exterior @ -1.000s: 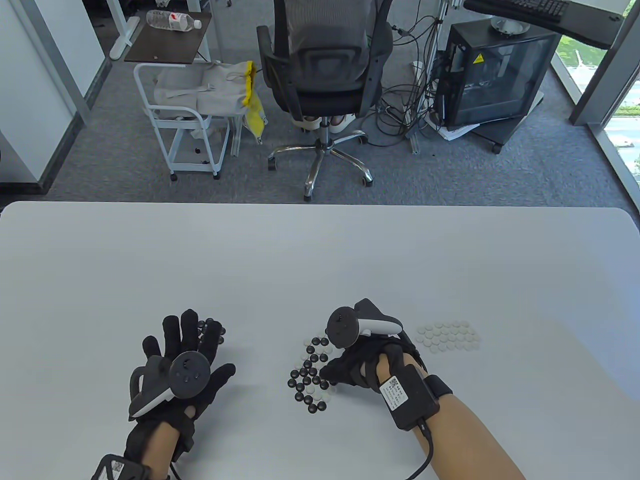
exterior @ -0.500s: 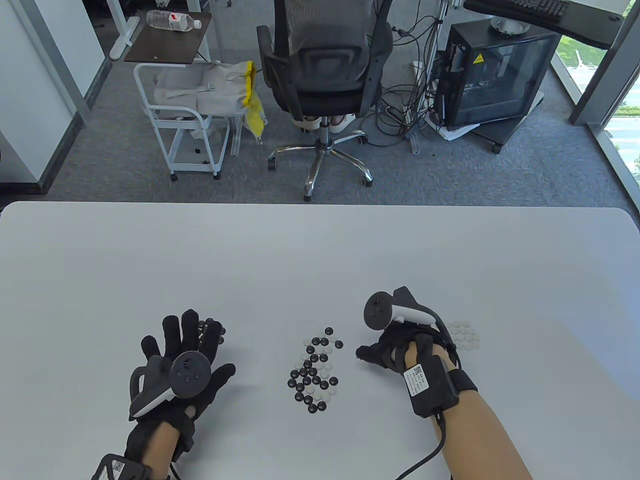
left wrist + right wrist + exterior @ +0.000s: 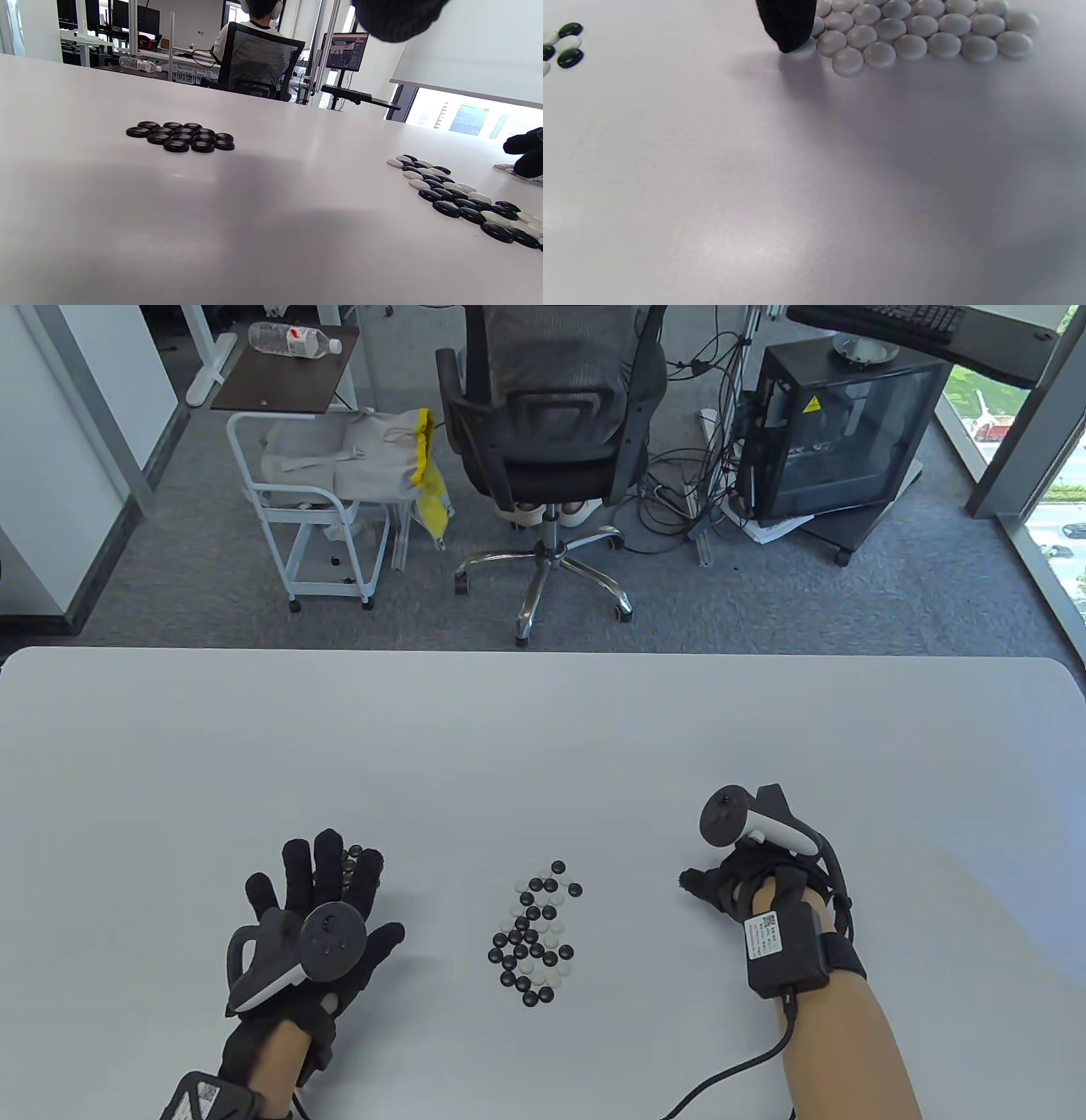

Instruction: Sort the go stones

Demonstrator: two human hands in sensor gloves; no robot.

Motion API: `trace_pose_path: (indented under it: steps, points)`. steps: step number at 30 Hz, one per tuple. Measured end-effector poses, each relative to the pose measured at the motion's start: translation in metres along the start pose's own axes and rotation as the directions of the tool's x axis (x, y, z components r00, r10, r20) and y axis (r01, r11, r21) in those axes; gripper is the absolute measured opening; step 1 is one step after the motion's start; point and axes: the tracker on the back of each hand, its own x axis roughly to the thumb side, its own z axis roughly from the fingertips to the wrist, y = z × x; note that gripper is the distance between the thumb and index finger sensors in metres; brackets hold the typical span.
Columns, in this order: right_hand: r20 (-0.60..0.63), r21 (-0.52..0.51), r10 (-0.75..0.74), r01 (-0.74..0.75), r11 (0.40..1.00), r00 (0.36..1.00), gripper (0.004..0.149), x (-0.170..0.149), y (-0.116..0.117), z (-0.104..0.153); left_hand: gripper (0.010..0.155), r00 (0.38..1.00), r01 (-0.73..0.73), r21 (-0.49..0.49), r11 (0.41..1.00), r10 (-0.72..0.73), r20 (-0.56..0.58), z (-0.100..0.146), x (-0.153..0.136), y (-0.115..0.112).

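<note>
- The left hand (image 3: 318,912) in its black sensor glove lies flat on the white table (image 3: 543,729), fingers spread, partly covering a small cluster of black round Go stones (image 3: 181,136).
- A mixed pile of black and white Go stones (image 3: 533,935) sits in the near middle of the table, between the hands.
- The right hand (image 3: 747,886) hovers over a tidy patch of white Go stones (image 3: 916,34) to the right; one black fingertip (image 3: 788,25) touches the stone at its left edge. Whether it pinches a stone, I cannot tell.
</note>
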Motion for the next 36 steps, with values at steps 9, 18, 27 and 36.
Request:
trace_pose_path:
  steps: [9, 18, 27, 36]
  points:
    - [0.126, -0.017, -0.017, 0.02, 1.0, 0.992, 0.066, 0.027, -0.007, 0.007, 0.083, 1.0, 0.002, -0.012, 1.0, -0.002, -0.004, -0.001, 0.001, -0.001]
    - [0.365, 0.031, 0.112, -0.133, 0.991, 0.924, 0.066, 0.113, 0.014, 0.012, 0.082, 1.0, 0.007, -0.021, 1.0, -0.007, 0.001, -0.002, 0.002, -0.001]
    - [0.455, 0.066, 0.142, -0.193, 0.979, 0.879, 0.067, 0.157, 0.036, 0.001, 0.082, 1.0, -0.008, -0.008, 1.0, 0.008, 0.003, 0.0, 0.001, 0.002]
    - [0.412, 0.088, 0.156, -0.209, 0.974, 0.898, 0.065, 0.144, 0.034, -0.002, 0.082, 1.0, -0.015, -0.004, 1.0, 0.015, 0.003, 0.001, -0.001, 0.002]
